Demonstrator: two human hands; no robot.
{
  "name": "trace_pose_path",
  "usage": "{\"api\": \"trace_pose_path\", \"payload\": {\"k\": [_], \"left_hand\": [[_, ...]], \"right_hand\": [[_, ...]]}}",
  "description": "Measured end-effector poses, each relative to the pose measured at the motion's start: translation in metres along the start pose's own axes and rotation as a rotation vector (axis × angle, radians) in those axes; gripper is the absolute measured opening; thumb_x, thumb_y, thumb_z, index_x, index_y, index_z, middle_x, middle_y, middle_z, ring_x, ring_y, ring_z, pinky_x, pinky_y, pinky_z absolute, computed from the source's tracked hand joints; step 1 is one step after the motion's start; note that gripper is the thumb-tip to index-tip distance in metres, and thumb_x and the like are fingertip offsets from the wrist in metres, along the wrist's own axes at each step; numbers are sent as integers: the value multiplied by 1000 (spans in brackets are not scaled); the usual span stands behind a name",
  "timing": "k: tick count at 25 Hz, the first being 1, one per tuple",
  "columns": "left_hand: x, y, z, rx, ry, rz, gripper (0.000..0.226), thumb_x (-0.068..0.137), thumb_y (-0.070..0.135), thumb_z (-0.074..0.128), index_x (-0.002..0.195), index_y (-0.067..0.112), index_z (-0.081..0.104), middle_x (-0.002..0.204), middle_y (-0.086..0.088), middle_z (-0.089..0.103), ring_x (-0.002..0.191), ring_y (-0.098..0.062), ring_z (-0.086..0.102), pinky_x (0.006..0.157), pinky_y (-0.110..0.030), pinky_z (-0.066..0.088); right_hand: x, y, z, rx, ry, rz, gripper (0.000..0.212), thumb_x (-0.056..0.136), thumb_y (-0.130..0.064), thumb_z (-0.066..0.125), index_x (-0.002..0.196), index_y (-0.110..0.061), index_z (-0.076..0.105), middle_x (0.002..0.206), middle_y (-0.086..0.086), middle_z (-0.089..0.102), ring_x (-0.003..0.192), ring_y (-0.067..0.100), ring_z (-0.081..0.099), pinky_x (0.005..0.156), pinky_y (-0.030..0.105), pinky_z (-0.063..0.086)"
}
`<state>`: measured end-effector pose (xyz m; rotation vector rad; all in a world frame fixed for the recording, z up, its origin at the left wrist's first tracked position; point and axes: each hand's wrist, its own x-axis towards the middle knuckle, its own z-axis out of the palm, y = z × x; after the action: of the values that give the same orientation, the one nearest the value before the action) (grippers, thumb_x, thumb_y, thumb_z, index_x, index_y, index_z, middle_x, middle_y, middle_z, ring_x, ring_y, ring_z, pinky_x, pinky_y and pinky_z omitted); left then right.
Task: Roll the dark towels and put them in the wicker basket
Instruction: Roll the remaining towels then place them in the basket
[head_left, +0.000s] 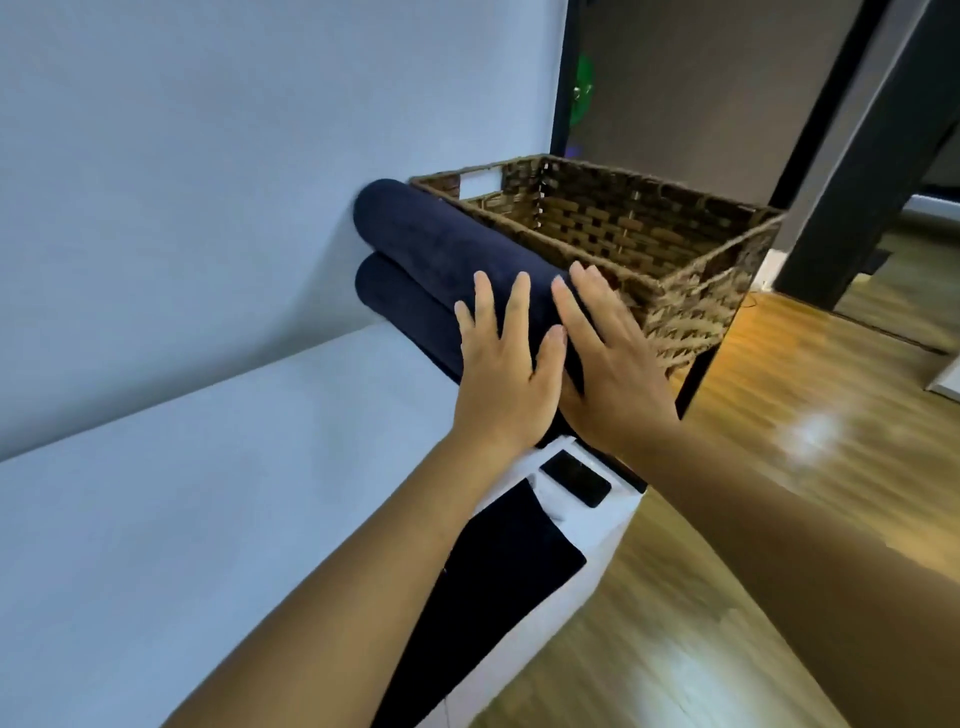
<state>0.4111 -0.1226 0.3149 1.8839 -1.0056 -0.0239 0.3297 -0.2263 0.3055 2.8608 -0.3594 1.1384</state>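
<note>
Two rolled dark navy towels lie stacked on the white surface, tight against the left side of the wicker basket (691, 306). The upper roll (441, 234) sits on the lower roll (400, 306), and both reach back to the wall. The basket looks empty inside. My left hand (504, 379) and my right hand (613, 364) lie flat, fingers spread, on the near end of the upper roll, side by side. A third dark towel (498, 582) lies flat and unrolled on the surface under my left forearm.
A black phone (574, 478) lies on the white surface (208, 519) just below my wrists. The pale wall (208, 182) runs along the left. To the right the surface ends above a wooden floor (779, 519); a dark post (857, 182) stands behind the basket.
</note>
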Motion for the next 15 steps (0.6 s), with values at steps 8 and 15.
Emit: {"api": "trace_pose_path", "payload": {"k": [8, 15], "left_hand": [[-99, 8, 25, 241, 8, 84, 57, 101, 32, 47, 153, 21, 27, 164, -1, 12, 151, -18, 15, 119, -39, 27], [-323, -110, 50, 103, -160, -775, 6, 93, 24, 61, 90, 29, 62, 104, 10, 63, 101, -10, 60, 84, -25, 45]], "right_hand": [[-116, -17, 20, 653, 132, 118, 54, 93, -7, 57, 143, 2, 40, 151, 16, 38, 144, 28, 33, 114, 50, 35], [-231, -45, 106, 911, -694, 765, 49, 93, -20, 64, 140, -17, 52, 137, 1, 58, 125, 12, 53, 102, 23, 41]]}}
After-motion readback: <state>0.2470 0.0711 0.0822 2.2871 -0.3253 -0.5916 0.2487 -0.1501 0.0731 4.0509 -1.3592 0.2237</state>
